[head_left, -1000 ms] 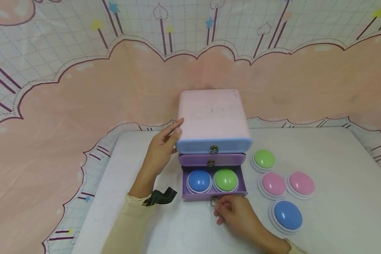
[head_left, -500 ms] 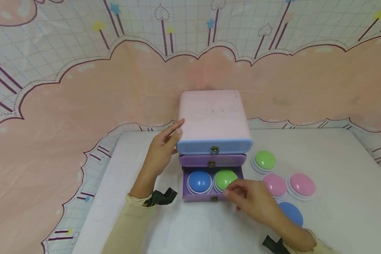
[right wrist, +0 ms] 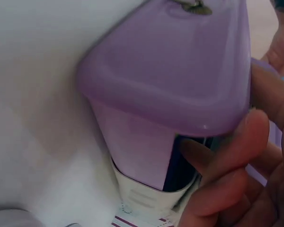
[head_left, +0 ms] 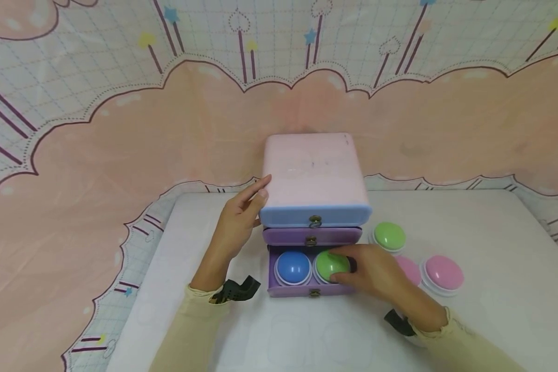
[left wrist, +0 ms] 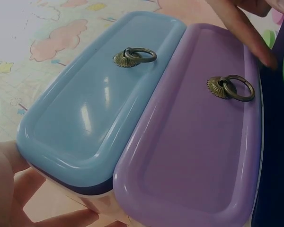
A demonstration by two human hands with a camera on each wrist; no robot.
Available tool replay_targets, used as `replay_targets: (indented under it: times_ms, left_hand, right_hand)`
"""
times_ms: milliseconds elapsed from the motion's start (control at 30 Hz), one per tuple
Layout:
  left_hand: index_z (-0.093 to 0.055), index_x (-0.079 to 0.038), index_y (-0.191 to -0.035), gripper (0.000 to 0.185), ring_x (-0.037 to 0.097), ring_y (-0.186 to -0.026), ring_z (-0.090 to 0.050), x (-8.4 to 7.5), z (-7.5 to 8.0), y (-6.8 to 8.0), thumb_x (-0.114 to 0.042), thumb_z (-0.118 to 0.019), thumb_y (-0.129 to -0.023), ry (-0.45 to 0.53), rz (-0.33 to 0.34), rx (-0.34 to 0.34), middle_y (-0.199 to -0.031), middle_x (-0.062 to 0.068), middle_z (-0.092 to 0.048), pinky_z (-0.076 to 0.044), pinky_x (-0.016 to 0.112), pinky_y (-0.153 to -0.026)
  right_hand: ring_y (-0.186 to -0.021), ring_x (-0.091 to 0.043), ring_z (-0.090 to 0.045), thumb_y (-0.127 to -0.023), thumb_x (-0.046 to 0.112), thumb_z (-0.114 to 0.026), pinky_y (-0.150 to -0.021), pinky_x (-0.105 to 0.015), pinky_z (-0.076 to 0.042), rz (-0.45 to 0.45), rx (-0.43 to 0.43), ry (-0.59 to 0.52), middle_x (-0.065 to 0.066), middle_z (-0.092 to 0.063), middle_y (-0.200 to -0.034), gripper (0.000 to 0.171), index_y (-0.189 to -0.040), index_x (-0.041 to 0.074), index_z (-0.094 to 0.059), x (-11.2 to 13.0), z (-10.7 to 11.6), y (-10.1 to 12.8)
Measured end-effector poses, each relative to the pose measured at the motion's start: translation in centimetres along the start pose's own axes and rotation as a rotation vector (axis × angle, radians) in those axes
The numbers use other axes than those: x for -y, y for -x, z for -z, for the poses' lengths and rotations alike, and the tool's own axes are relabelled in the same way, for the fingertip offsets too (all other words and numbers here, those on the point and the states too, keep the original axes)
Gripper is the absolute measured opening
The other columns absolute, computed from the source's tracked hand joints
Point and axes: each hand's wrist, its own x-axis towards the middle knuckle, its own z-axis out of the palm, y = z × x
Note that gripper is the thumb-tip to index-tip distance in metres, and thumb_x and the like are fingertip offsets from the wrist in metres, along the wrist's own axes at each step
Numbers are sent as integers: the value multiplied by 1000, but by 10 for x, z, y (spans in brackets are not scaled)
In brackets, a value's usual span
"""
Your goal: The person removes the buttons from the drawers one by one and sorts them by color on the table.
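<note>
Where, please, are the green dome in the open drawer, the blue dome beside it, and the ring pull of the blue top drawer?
green dome (head_left: 329, 264), head view, on its rounded top.
blue dome (head_left: 292, 266), head view, centre of the dome.
ring pull (left wrist: 135, 56), left wrist view, on the brass ring.

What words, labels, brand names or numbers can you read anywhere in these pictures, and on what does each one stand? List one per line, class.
None: no view shows any readable text.
The drawer box has plain fronts with only brass ring pulls.
The dome buttons, such as the green dome under the right hand, are unmarked.
The backdrop cloth carries only drawn stars, hearts and candles.
The left hand covers no label that shows.
</note>
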Motion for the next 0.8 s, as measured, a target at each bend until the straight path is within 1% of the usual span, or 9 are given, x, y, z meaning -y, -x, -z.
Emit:
replay_targets:
  times_ms: [167,333,467,633,800]
  left_hand:
    - [-54,-45,-146,42,24,-136,-56,1,0,-1,-48,-55,-104,-3,-7,-3,-159,-13,-44,-58,50,-97]
    - [-54,-43,-146,42,25,-136,-56,2,-1,-1,-46,-55,-104,15,-10,5,-159,-12,-44,-58,50,-97]
    - [-54,-42,-146,43,25,-135,-57,1,-2,-1,-46,-56,-104,27,-11,11,-158,-11,-45,-58,51,-96]
    - [-54,-44,-146,42,24,-136,-57,0,-2,-1,-49,-55,-104,5,-12,5,-158,-12,-46,-58,50,-95]
    - [-54,-44,-145,42,23,-134,-58,2,-1,-1,-47,-56,-104,5,-9,-5,-157,-12,-46,-58,49,-96]
  right_hand:
    - [-83,-10,-65,-75,41,-90,-74,-30,-56,-5,68,23,2,-78,-103,55,-124,20,-75,-1,3,-6]
    - [-84,-9,-66,-72,44,-91,-75,-30,-56,-15,108,3,1,-78,-104,59,-123,20,-75,-2,1,-10]
    - [-86,-9,-67,-72,41,-92,-77,-31,-57,-11,116,0,2,-78,-106,57,-122,20,-76,-3,0,-11]
    - [-90,-13,-68,-72,31,-93,-79,-34,-58,47,118,46,0,-78,-109,54,-122,21,-76,-7,-3,-12]
    - [-97,-15,-70,-73,27,-93,-85,-37,-59,89,134,62,1,-77,-114,56,-126,23,-74,-11,-8,-13]
